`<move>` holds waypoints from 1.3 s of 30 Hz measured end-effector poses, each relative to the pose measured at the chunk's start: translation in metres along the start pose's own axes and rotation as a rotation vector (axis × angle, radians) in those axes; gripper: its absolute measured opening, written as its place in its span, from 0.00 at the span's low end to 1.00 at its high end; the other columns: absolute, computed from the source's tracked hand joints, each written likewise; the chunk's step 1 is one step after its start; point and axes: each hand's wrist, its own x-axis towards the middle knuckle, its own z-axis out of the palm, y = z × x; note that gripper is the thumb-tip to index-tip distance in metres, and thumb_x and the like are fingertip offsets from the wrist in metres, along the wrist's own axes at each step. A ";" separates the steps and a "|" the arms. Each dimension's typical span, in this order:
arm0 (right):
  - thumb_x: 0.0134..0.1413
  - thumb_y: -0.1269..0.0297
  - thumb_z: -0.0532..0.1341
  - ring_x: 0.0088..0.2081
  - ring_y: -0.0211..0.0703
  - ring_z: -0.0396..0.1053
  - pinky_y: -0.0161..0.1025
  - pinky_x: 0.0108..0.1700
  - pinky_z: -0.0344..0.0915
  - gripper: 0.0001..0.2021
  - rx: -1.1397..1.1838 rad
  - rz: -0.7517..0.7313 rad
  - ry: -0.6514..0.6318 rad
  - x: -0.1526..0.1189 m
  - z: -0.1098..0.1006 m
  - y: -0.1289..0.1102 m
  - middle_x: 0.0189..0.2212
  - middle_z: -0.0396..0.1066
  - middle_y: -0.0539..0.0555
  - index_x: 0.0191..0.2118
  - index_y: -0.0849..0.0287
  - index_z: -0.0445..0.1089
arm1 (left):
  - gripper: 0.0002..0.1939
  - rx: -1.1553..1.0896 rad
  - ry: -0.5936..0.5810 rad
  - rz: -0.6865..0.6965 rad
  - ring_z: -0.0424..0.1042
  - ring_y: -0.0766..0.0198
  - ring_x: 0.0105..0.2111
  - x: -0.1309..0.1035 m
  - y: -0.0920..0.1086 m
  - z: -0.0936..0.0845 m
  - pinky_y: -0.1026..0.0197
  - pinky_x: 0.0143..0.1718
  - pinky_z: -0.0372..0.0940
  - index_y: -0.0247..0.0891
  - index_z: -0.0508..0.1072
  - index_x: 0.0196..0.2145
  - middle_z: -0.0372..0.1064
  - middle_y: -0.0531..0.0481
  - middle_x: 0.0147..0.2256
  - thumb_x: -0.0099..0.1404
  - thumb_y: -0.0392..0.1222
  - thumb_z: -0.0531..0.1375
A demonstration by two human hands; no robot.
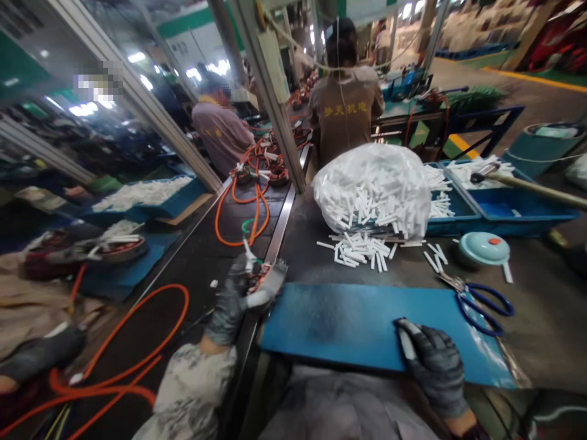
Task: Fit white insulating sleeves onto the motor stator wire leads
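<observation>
At ten o'clock of the blue mat, over the belt's metal rail, the gloved left hand has its grip closed round a wound part: grey metallic outer side, copper-coloured windings, finer detail blurred; a white sleeve and green lead rise towards eleven o'clock. At four o'clock, the gloved right hand rests half-curled on the mat, a white tube along its thumb; whether this grip pinches it cannot be told. Twelve o'clock: loose white tubes before a filled bag; between two and three: blue-handled scissors.
</observation>
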 end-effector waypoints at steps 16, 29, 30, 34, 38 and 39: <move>0.64 0.47 0.62 0.44 0.50 0.74 0.46 0.47 0.69 0.22 0.585 0.121 -0.311 0.088 0.013 -0.025 0.45 0.77 0.57 0.55 0.56 0.73 | 0.27 0.139 -0.240 0.797 0.73 0.55 0.55 -0.014 0.066 0.050 0.50 0.60 0.67 0.41 0.67 0.62 0.73 0.44 0.55 0.68 0.50 0.62; 0.71 0.53 0.50 0.32 0.48 0.64 0.43 0.36 0.50 0.24 0.087 -0.138 -0.533 0.145 0.013 -0.049 0.29 0.74 0.60 0.33 0.60 0.76 | 0.17 0.453 -0.544 0.874 0.71 0.57 0.52 0.022 0.044 0.060 0.55 0.58 0.67 0.39 0.79 0.50 0.67 0.43 0.52 0.68 0.48 0.62; 0.71 0.52 0.50 0.31 0.47 0.64 0.42 0.35 0.50 0.24 0.127 -0.107 -0.548 0.147 0.013 -0.049 0.29 0.74 0.59 0.32 0.60 0.76 | 0.16 0.444 -0.502 0.877 0.71 0.57 0.52 0.014 0.050 0.054 0.56 0.57 0.67 0.38 0.80 0.48 0.67 0.43 0.52 0.67 0.49 0.63; 0.70 0.50 0.52 0.28 0.42 0.60 0.40 0.33 0.51 0.23 0.399 0.049 -0.624 0.152 0.017 -0.046 0.24 0.68 0.54 0.27 0.58 0.70 | 0.20 0.567 -0.430 0.838 0.74 0.59 0.44 -0.017 0.085 0.033 0.57 0.50 0.68 0.40 0.80 0.48 0.70 0.45 0.50 0.69 0.56 0.60; 0.65 0.47 0.57 0.26 0.38 0.56 0.38 0.31 0.51 0.22 0.639 0.289 -0.664 0.142 0.020 -0.039 0.21 0.63 0.49 0.24 0.56 0.62 | 0.21 0.780 -0.685 0.695 0.75 0.59 0.39 -0.017 0.098 0.038 0.53 0.52 0.65 0.41 0.81 0.43 0.76 0.49 0.37 0.73 0.56 0.54; 0.64 0.45 0.58 0.26 0.38 0.56 0.38 0.31 0.52 0.22 0.704 0.349 -0.668 0.137 0.019 -0.038 0.22 0.64 0.48 0.24 0.56 0.63 | 0.21 0.767 -0.731 0.670 0.75 0.59 0.40 -0.012 0.096 0.042 0.54 0.53 0.64 0.41 0.81 0.43 0.77 0.49 0.36 0.74 0.55 0.53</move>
